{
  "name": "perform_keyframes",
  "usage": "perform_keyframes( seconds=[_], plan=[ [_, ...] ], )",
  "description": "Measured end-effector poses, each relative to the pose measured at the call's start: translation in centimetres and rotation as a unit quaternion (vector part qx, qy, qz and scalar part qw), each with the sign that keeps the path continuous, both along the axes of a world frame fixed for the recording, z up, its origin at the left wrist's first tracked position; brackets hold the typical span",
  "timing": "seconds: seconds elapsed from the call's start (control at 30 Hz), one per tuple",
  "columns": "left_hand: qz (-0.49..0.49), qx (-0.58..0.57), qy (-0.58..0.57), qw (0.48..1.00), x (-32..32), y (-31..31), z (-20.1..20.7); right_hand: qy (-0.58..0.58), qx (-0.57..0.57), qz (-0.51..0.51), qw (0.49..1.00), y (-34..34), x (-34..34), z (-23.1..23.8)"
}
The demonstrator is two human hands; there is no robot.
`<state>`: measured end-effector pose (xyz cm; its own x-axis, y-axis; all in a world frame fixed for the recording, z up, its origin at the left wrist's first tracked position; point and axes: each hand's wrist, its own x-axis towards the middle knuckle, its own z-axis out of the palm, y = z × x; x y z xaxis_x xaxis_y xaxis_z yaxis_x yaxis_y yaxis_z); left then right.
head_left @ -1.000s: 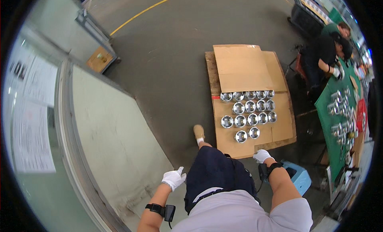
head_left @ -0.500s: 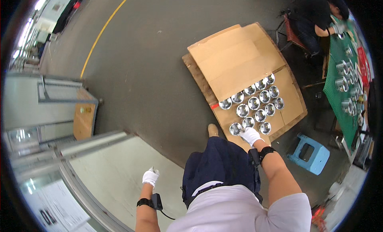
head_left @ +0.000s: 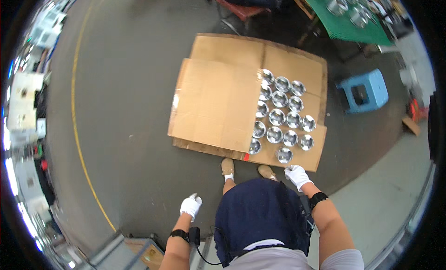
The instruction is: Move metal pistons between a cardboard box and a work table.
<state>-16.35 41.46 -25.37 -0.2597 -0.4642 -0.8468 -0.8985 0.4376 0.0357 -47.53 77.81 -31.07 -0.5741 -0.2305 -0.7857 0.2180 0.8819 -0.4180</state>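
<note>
Several shiny metal pistons (head_left: 277,116) stand in rows on a cardboard sheet (head_left: 313,79), to the right of a flat cardboard piece that lies over its left part. One piston (head_left: 284,154) sits nearest to me, close to the sheet's front edge. My right hand (head_left: 298,176), in a white glove, is just short of that edge, apart from the pistons. Its fingers look loosely parted, with nothing in them. My left hand (head_left: 191,206), also gloved in white, hangs over the floor at my left side. Its fingers are loosely bent and hold nothing visible.
A blue plastic stool (head_left: 364,91) stands right of the cardboard. Beyond it, a green-topped table (head_left: 344,30) bears more metal pistons. A red-seated chair (head_left: 239,9) with a partly visible person is at the far side. A yellow line (head_left: 76,126) runs along the floor at left.
My view has turned to the right. My right hand has drawn back from the pistons, and one piston now shows where the hand was. The left hand stays at my side.
</note>
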Motion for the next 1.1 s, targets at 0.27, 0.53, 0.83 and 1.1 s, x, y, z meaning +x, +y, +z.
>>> perform_keyframes(
  seconds=[0.27,0.53,0.83,1.1],
  plan=[
    [0.134,0.057,0.097,0.985,-4.5,-10.1,-19.6,-0.13,0.016,0.0,0.991,-4.7,8.6,-10.2],
    [0.504,0.202,0.053,0.838,-14.2,-5.7,-35.6,-0.126,-0.197,-0.444,0.865,-12.9,8.9,-25.2],
    [0.678,0.24,0.307,0.623,-17.7,-3.1,-37.0,-0.1,-0.184,-0.486,0.849,-13.7,7.5,-32.0],
    [0.656,0.099,0.31,0.681,-15.5,-13.3,-35.1,0.131,0.091,-0.085,0.984,-11.8,5.2,-30.6]
  ],
)
